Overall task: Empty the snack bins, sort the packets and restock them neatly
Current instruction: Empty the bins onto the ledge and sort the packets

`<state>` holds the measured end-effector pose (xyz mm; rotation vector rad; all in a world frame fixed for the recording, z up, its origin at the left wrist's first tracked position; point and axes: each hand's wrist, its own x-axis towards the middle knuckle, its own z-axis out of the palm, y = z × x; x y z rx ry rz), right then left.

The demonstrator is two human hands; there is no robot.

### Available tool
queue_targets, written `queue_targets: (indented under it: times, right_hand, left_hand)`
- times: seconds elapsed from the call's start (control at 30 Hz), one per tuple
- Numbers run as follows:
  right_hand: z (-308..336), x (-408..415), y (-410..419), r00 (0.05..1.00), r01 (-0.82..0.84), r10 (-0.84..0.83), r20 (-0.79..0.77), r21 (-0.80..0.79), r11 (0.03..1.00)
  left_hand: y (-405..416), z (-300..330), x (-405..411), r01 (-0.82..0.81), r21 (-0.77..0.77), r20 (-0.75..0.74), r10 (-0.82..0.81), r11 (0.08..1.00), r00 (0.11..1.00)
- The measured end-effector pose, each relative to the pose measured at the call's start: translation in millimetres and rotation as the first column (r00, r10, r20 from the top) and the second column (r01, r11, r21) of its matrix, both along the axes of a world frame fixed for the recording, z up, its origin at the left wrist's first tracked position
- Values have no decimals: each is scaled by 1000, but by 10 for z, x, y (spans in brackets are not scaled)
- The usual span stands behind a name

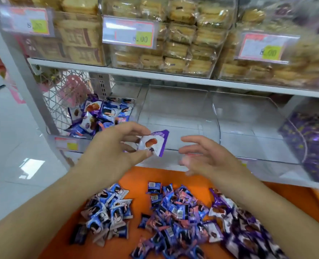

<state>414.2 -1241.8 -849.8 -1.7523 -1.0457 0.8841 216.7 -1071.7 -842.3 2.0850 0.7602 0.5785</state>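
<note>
Holding a single purple-and-white snack packet [153,143] above the front edge of the lower shelf, the left hand [115,146] is pinching it between thumb and fingertips, with the remaining fingers curled loosely behind. The packet's long axis is running up and to the right, its purple top corner pointing toward the empty clear bins [192,113] behind it. The right hand [209,156] is hovering just beside the packet, on its right, fingers spread and relaxed, gripping nothing; its outline is slightly blurred.

Below both hands, three sorted heaps are lying on the orange surface [136,176]: a blue-and-white heap [108,214] on the left, a blue-and-pink heap [171,212] in the middle and a purple heap [248,227] on the right. The held packet is matching the purple heap in colour, and that heap is lying down and to the right of the grip, nearer the right hand than the left. A handover to the right hand, or a drop across the middle heap, is therefore judged the likely next move.

One bin at the far left [102,114] is holding unsorted mixed packets, so emptying is judged incomplete and restocking not yet begun. A bin of purple packets [312,144] is standing at the far right. Biscuit packs [173,40] behind price labels [128,32] are filling the upper shelf.
</note>
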Motion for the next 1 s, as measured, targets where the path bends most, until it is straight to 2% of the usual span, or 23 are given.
queue_targets:
  times: [0.07, 0.13, 0.27, 0.37, 0.5, 0.6, 0.67, 0.8, 0.9, 1.0]
  right_hand:
    - [85, 3, -81, 991, 12, -11, -131, 2, 1000]
    - [92, 72, -213, 994, 22, -23, -109, -11, 1000]
    - [-27, 436, -575, 998, 3, 4, 66, -107, 994]
    - [-166, 847, -898, 952, 30, 47, 301, -245, 969]
    - [-353, 1408, -1389, 832, 168, 159, 531, -516, 840]
    - [-440, 1624, -1621, 836, 256, 156, 526, -626, 737]
    - [-460, 1655, -1624, 854, 265, 120, 507, -621, 738]
    - [-432, 1480, -1396, 887, 154, 130, 444, -549, 821]
    - [-338, 1205, -1156, 905, 67, 122, 409, -420, 905]
    - [-185, 882, -896, 918, 3, 126, 375, -325, 946]
  left_hand:
    - [-342, -33, 159, 70, 17, -22, -69, 997, 997]
    - [-616, -94, 308, 125, 35, -31, -124, 991, 992]
    - [-912, -286, 504, 234, 15, -54, -233, 972, 971]
    - [-973, -374, 551, 296, 75, -124, -285, 952, 950]
    - [-927, -386, 585, 307, 116, -175, -285, 945, 943]
    - [-860, -435, 615, 281, 77, -213, -260, 957, 942]
    - [-843, -469, 623, 288, 73, -257, -261, 955, 930]
    - [-816, -457, 609, 310, 92, -338, -262, 946, 904]
    - [-744, -388, 549, 304, 122, -374, -240, 945, 896]
    - [-558, -295, 420, 268, 150, -364, -198, 952, 910]
